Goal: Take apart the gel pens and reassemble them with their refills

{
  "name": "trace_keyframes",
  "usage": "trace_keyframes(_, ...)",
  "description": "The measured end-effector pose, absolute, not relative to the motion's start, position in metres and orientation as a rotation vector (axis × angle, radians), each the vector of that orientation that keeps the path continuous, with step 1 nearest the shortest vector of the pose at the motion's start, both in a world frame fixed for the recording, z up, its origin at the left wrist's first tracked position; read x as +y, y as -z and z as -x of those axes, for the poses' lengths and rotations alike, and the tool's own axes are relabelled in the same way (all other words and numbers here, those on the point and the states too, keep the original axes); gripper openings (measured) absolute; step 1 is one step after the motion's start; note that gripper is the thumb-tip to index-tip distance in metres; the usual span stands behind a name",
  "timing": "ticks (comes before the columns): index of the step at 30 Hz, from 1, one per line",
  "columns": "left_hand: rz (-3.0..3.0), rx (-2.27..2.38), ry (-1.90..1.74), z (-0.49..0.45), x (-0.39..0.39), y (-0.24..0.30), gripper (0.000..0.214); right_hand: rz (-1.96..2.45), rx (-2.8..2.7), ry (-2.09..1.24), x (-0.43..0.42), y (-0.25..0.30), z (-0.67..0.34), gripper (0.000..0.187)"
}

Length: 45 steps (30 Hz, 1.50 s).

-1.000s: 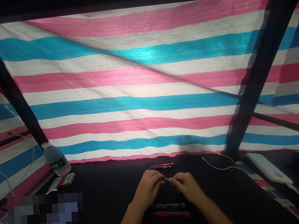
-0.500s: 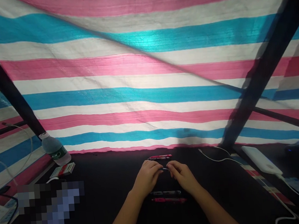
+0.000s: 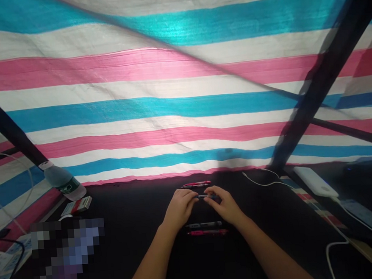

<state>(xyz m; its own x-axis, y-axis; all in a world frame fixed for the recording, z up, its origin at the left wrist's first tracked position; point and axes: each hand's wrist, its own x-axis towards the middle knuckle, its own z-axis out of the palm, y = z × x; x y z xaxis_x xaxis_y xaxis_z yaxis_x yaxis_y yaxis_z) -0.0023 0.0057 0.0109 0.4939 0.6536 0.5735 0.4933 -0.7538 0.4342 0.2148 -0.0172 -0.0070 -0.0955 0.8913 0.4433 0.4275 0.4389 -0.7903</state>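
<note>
Between my hands a dark pen point(image 3: 202, 196) lies level above the black table. My left hand point(image 3: 180, 205) pinches its left end. The fingers of my right hand point(image 3: 221, 205) are closed on its right end, with the thumb below. Just beyond the hands lie a red pen point(image 3: 197, 183) and what seems another pen close against it. Nearer to me, a dark pen with a clear barrel point(image 3: 204, 225) lies parallel to a pink-red pen point(image 3: 207, 232). The fingers hide both ends of the held pen.
At the left stand a water bottle point(image 3: 64, 182) and a small box point(image 3: 76, 206), with a blurred-out patch in front. On the right are a white power bank point(image 3: 315, 182), a phone point(image 3: 366, 216) and white cables point(image 3: 329, 252). A striped sheet point(image 3: 157, 86) hangs behind the table.
The view has tilted down a little. My right hand has shifted slightly along the pen, and more of its shaft shows between the hands. The other pens have stayed put.
</note>
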Motion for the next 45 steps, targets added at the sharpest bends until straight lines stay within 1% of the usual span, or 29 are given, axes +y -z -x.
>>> trace_keyframes(2, -2.514, 0.992, -1.12, 0.003, 0.006, -0.01, 0.015, 1.164, -1.729, -0.628, -0.017, 0.007, -0.216, 0.027)
trace_keyframes(3, -2.518, 0.983, -1.125, 0.002, 0.007, -0.009, 0.015, 1.182, -1.734, -0.663, -0.017, 0.007, -0.216, 0.029)
trace_keyframes(7, -2.573, 0.913, -1.132, 0.001, 0.006, -0.008, 0.016, 1.26, -1.68, -0.806, -0.017, 0.011, -0.216, 0.048)
trace_keyframes(8, -2.577, 0.908, -1.131, 0.0, 0.006, -0.009, 0.016, 1.259, -1.666, -0.81, -0.017, 0.011, -0.216, 0.049)
trace_keyframes(9, -2.572, 0.913, -1.13, 0.0, 0.006, -0.009, 0.017, 1.243, -1.659, -0.789, -0.017, 0.011, -0.215, 0.046)
trace_keyframes(12, -2.518, 0.961, -1.131, 0.001, 0.005, -0.009, 0.016, 1.168, -1.674, -0.653, -0.017, 0.01, -0.215, 0.028)
trace_keyframes(15, -2.493, 0.98, -1.115, 0.002, 0.006, -0.008, 0.015, 1.166, -1.697, -0.642, -0.018, 0.005, -0.216, 0.022)
trace_keyframes(17, -2.515, 0.963, -1.105, 0.002, 0.006, -0.007, 0.016, 1.195, -1.691, -0.71, -0.019, 0.003, -0.216, 0.023)
trace_keyframes(22, -2.614, 0.892, -1.11, 0.0, 0.007, -0.005, 0.018, 1.268, -1.585, -0.887, -0.019, 0.001, -0.216, 0.033)
trace_keyframes(25, -2.636, 0.9, -1.091, 0.0, 0.006, -0.005, 0.019, 1.271, -1.529, -1.011, -0.017, 0.002, -0.216, 0.035)
trace_keyframes(27, -2.612, 0.929, -1.023, 0.001, 0.006, -0.007, 0.018, 1.262, -1.569, -1.024, -0.016, 0.003, -0.218, 0.034)
trace_keyframes(29, -2.575, 0.968, -0.898, 0.003, 0.006, -0.009, 0.016, 1.26, -1.687, -0.95, -0.016, 0.003, -0.22, 0.029)
trace_keyframes(32, -2.517, 1.011, -0.693, 0.007, 0.007, -0.014, 0.011, 1.274, -1.905, -0.756, -0.017, 0.003, -0.223, 0.016)
trace_keyframes(35, -2.447, 0.999, -0.52, 0.011, 0.006, -0.018, 0.011, 1.243, -2.057, -0.663, -0.02, 0.001, -0.225, 0.01)
trace_keyframes(39, -2.451, 0.947, -0.353, 0.013, 0.001, -0.025, 0.016, 1.205, -2.192, -0.666, -0.023, -0.002, -0.226, 0.005)
trace_keyframes(41, -2.506, 0.926, -0.313, 0.012, -0.003, -0.028, 0.025, 1.205, -2.245, -0.654, -0.024, -0.003, -0.226, 0.004)
trace_keyframes(44, -2.595, 0.883, -0.269, 0.009, -0.01, -0.032, 0.044, 1.185, -2.289, -0.637, -0.024, -0.001, -0.226, 0.012)
trace_keyframes(45, -2.62, 0.866, -0.261, 0.008, -0.012, -0.033, 0.047, 1.192, -2.277, -0.632, -0.023, 0.0, -0.226, 0.015)
